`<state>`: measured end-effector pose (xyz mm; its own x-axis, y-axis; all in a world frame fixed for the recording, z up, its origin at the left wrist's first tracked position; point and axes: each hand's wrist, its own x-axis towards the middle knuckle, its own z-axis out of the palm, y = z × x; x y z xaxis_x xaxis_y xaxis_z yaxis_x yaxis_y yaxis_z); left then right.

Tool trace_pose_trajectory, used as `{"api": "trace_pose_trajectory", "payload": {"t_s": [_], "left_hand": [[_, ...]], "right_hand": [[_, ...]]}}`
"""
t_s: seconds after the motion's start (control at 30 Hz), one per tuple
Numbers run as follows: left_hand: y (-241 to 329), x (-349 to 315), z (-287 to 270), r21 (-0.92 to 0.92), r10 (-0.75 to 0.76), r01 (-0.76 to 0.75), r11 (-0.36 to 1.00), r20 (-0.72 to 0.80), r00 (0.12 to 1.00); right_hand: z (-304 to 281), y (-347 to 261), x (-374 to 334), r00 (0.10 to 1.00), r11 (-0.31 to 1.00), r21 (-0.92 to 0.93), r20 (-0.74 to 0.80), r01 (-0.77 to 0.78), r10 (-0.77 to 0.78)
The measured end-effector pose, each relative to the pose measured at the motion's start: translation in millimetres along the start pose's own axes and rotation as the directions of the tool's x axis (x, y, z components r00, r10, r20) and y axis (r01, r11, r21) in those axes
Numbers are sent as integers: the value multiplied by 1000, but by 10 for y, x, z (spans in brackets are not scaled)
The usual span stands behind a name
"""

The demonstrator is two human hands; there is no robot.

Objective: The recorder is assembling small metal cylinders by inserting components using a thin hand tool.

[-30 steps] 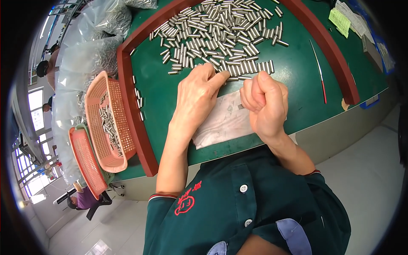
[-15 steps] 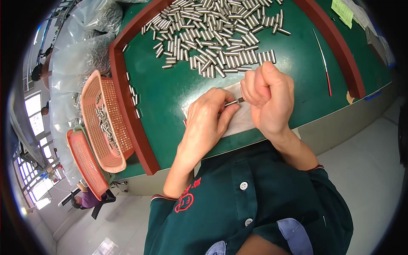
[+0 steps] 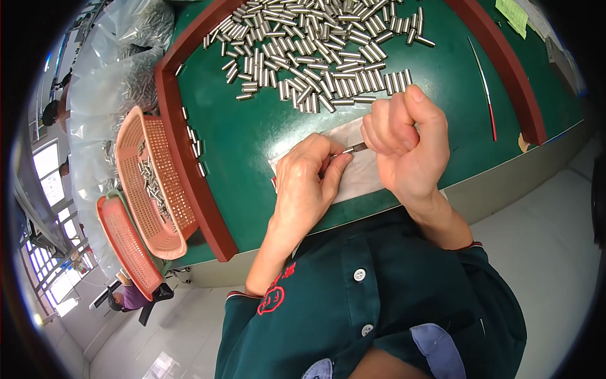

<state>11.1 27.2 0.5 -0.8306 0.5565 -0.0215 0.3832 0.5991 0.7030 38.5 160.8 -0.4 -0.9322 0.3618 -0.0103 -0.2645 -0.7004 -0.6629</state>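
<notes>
My left hand (image 3: 306,170) is closed, thumb and fingers pinching a small shiny metal tube (image 3: 347,151) with its end poking out to the right. My right hand (image 3: 410,139) is curled into a fist with the thumb up, around a tool whose thin dark metal tip (image 3: 359,147) points left at the tube's end. Its handle is hidden inside the fist. Whether the tip enters the tube I cannot tell. A whitish cloth (image 3: 363,175) lies on the green table beneath both hands. Beyond them spreads a large pile of similar metal tubes (image 3: 303,47).
A red-brown wooden rail (image 3: 183,145) borders the left, another rail (image 3: 508,69) the right. Left stand a peach basket (image 3: 180,208) holding metal pieces, a second pink basket (image 3: 129,246) and clear bags (image 3: 113,95). A slim pointed tool with a red end (image 3: 491,117) lies right.
My right fist has moved slightly right and up, drawing away from the left hand, and more of the dark tip shows. My left hand keeps its pinch on the tube.
</notes>
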Motion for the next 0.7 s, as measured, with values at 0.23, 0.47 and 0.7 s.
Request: {"api": "trace_pose_trajectory", "payload": {"t_s": [0.23, 0.47, 0.7], "left_hand": [[-27, 9, 9, -23, 9, -9, 1000, -1, 1000], [-45, 13, 14, -47, 40, -41, 998, -12, 999], [-61, 26, 25, -121, 8, -8, 993, 5, 1000]], "right_hand": [[-1, 3, 17, 1000, 1000, -2, 16, -5, 5], [36, 10, 21, 1000, 998, -55, 9, 8, -8], [83, 6, 5, 999, 979, -199, 17, 32, -29]]}}
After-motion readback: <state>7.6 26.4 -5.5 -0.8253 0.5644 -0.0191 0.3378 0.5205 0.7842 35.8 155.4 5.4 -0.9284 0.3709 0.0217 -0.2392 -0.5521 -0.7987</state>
